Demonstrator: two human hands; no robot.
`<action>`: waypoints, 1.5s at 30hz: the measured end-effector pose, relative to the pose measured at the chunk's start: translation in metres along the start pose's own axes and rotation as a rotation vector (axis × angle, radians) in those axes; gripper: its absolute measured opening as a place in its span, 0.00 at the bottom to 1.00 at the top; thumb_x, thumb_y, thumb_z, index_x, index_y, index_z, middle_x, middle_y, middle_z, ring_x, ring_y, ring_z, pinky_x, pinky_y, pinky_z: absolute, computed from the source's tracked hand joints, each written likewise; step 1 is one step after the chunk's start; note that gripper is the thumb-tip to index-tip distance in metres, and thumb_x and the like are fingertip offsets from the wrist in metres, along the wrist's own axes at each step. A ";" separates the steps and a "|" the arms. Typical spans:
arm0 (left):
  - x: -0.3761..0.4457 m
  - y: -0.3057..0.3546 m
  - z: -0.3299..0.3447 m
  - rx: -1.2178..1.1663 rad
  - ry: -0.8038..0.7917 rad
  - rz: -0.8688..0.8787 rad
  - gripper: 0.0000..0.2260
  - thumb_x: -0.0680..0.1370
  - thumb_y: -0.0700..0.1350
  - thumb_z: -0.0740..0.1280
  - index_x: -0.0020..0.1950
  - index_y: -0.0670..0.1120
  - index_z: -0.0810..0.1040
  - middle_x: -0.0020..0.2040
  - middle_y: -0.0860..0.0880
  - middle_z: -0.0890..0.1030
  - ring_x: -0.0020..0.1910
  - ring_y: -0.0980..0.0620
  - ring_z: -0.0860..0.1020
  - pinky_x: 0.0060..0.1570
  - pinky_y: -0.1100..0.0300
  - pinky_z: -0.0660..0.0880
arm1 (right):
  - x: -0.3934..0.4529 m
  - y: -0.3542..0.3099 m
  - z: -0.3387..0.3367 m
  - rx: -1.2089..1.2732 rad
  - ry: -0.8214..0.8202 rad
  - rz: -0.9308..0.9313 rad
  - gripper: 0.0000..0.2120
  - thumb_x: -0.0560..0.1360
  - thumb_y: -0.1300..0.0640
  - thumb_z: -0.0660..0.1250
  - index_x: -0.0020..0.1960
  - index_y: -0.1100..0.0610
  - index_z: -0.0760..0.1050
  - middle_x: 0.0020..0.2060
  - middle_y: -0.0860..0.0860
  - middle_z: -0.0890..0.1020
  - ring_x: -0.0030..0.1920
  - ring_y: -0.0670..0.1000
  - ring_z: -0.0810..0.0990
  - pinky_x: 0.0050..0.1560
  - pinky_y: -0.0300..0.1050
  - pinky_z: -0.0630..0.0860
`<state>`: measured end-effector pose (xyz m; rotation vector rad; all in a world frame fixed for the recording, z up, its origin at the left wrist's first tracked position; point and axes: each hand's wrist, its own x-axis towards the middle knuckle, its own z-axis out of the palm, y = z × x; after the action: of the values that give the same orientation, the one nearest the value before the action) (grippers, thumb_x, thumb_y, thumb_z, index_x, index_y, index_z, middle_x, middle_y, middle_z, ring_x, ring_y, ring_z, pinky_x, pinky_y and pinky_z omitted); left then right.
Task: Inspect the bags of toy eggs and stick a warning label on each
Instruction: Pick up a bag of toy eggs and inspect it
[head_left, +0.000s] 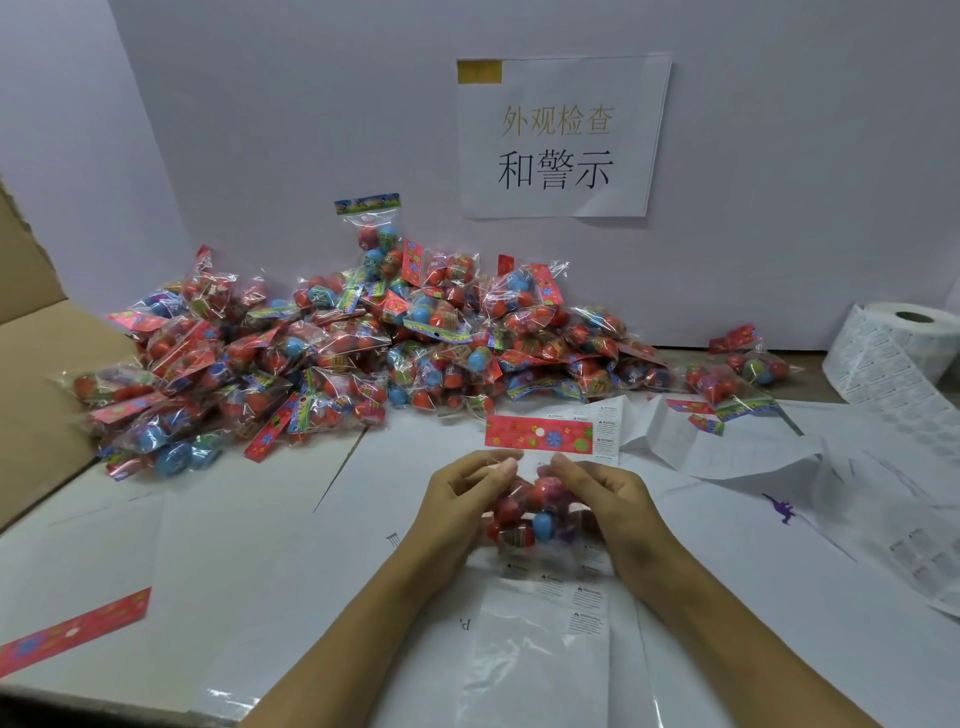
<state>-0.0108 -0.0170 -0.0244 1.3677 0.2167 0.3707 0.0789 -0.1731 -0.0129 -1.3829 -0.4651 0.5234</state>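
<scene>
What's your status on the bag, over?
Both hands, left and right, gripping one bag of eggs. No label on it visible. Label roll far right, pile behind. Nothing blocking.

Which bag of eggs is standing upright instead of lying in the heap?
The bag at the back of the pile, leaning against the wall, its striped header card on top. All others lie flat or tumbled.

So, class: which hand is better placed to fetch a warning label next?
The right hand: the label roll and label strip lie on its side, while the left hand can hold the bag.
</scene>
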 end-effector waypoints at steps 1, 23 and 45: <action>0.000 0.000 -0.001 -0.019 0.006 -0.005 0.12 0.77 0.53 0.72 0.55 0.47 0.86 0.52 0.42 0.86 0.55 0.40 0.85 0.50 0.41 0.84 | -0.001 -0.001 -0.001 -0.011 -0.009 0.004 0.18 0.67 0.42 0.75 0.47 0.56 0.87 0.42 0.56 0.87 0.41 0.54 0.87 0.35 0.43 0.81; -0.003 0.005 0.004 -0.092 -0.046 -0.139 0.15 0.75 0.54 0.74 0.56 0.46 0.85 0.50 0.41 0.85 0.46 0.36 0.86 0.42 0.43 0.84 | -0.001 -0.006 0.003 0.122 0.190 0.001 0.15 0.66 0.43 0.75 0.45 0.52 0.87 0.39 0.52 0.86 0.37 0.50 0.85 0.32 0.44 0.80; -0.002 0.006 0.002 -0.137 -0.067 -0.051 0.14 0.73 0.45 0.77 0.57 0.42 0.85 0.54 0.35 0.85 0.51 0.37 0.85 0.51 0.53 0.82 | -0.003 -0.006 -0.004 -0.037 -0.007 0.014 0.25 0.61 0.31 0.77 0.50 0.47 0.85 0.46 0.49 0.87 0.45 0.46 0.85 0.40 0.41 0.77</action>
<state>-0.0128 -0.0186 -0.0182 1.2353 0.1675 0.2910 0.0798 -0.1790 -0.0073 -1.4206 -0.4729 0.5332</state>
